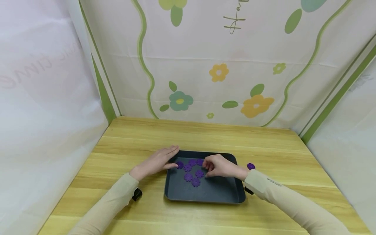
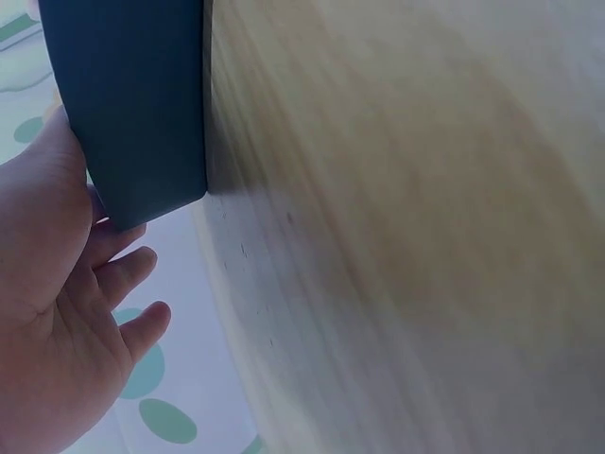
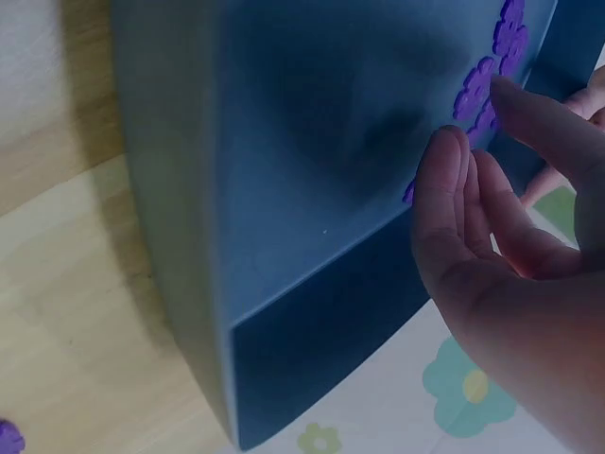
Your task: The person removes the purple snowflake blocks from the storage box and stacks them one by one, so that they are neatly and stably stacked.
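A dark tray (image 1: 205,193) holds several purple flower-shaped pieces (image 1: 195,182), grouped in its left and middle part. My left hand (image 1: 157,162) lies at the tray's back left corner, fingers over the rim and thumb reaching inside beside a purple piece (image 1: 180,165). In the left wrist view that hand (image 2: 66,303) is against the tray's outer wall (image 2: 132,104), fingers spread and relaxed. My right hand (image 1: 220,165) hovers over the tray right of the pieces; in the right wrist view its fingers (image 3: 438,180) are bent, thumb apart, with nothing visible between them.
One purple piece (image 1: 251,166) lies on the wooden table (image 1: 141,130) outside the tray, near the right wrist; it also shows at the edge of the right wrist view. White curtains (image 1: 194,42) with printed flowers stand behind the table and at both sides.
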### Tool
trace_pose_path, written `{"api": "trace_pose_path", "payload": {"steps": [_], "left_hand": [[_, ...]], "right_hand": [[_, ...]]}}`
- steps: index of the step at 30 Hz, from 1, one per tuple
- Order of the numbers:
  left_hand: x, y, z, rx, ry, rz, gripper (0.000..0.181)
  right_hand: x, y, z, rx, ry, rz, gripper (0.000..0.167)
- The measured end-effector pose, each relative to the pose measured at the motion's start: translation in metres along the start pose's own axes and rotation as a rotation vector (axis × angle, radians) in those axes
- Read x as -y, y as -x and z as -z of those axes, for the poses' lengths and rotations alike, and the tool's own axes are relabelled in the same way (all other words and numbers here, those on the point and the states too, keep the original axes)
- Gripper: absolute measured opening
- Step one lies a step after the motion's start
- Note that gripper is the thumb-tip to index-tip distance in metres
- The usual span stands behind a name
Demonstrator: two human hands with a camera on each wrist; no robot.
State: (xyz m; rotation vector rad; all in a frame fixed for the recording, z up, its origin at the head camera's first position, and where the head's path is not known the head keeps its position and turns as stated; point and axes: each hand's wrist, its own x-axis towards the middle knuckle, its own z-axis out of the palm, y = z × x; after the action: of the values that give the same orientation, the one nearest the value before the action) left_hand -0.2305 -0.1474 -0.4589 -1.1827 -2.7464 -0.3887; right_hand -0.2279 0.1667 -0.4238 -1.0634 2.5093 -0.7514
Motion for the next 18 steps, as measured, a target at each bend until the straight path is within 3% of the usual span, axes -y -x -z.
{"api": "trace_pose_path", "payload": {"steps": [18], "left_hand": [[-0.001,0.000,0.000,-0.005,0.018,0.007,0.071]], "right_hand": [[0.003,-0.014,-0.004,0.040,0.063,0.014,0.029]]}}
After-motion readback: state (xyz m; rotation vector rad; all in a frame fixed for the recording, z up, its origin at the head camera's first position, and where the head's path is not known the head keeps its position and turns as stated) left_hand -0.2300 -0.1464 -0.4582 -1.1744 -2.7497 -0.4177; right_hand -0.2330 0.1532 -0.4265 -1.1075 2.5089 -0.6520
